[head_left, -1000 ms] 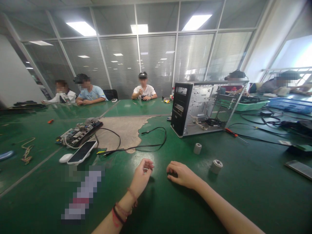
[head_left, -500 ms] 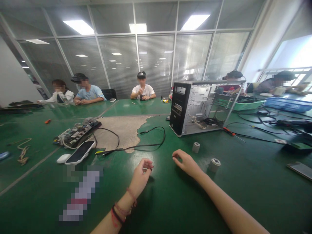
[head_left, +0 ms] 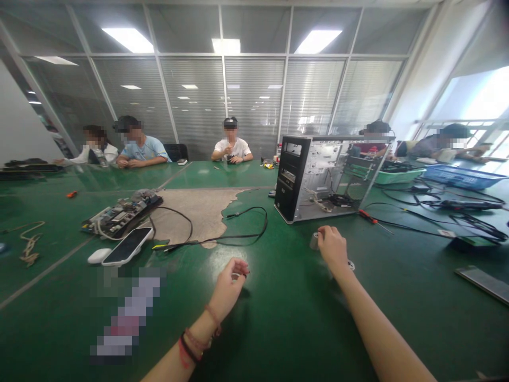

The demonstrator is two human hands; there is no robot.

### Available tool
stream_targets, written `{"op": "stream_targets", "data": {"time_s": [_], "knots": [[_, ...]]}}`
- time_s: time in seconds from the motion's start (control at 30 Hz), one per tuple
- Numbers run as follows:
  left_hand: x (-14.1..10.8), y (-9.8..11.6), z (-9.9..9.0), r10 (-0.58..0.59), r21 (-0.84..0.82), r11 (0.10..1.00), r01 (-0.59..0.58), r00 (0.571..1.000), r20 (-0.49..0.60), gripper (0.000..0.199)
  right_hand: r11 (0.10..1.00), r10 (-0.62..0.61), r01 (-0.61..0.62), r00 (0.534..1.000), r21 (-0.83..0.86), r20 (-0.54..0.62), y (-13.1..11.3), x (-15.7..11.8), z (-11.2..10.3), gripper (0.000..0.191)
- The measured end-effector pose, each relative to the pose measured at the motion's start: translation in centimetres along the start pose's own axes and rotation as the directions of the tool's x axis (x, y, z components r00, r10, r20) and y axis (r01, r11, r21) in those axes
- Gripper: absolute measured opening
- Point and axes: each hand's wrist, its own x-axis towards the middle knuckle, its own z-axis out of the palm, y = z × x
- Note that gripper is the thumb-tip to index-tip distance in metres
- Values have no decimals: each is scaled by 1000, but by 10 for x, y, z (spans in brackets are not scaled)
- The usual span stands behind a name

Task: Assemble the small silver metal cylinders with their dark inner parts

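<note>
My left hand [head_left: 231,280] hovers over the green table, fingers loosely curled, with a gap between thumb and fingertips and nothing visible in it. My right hand [head_left: 333,248] is at a small grey cylinder [head_left: 314,241] standing upright on the table. Its bent fingers are by the cylinder's right side; the thumb is hidden, and I cannot tell whether they touch. Behind the right wrist, a second grey cylinder [head_left: 350,265] shows only part of its pale, ringed top.
A computer case [head_left: 292,178] with an open side stands beyond my right hand. Screwdriver [head_left: 376,220], cables [head_left: 262,228], a circuit board assembly [head_left: 123,212] and a phone [head_left: 128,246] lie around. Blue basket [head_left: 463,178] stands far right. Several people sit around the table.
My right hand has moved right and slightly away from me, to the nearer-to-case grey cylinder, now partly covering the other one. My left hand has stayed in place. The view has shifted slightly.
</note>
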Motion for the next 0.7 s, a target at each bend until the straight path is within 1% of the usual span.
{"op": "stream_targets", "data": {"time_s": [0.13, 0.3, 0.57, 0.7], "knots": [[0, 0, 0, 2, -7, 1000, -2, 1000, 2, 23, 996, 25, -22, 999, -81, 36, 2, 0, 4, 18], [1, -2, 0, 9, 3, 1000, -10, 1000, 12, 25, 992, 15, -5, 997, -123, 76, 3, 0, 5, 18], [1, -3, -1, 1, -17, 1000, -1, 1000, -6, 22, 995, 15, -9, 998, -97, 64, 6, 1, 8, 19], [1, -3, -1, 4, -15, 1000, -4, 1000, -5, 22, 998, 15, -12, 998, -59, 54, 1, -1, 6, 21]]}}
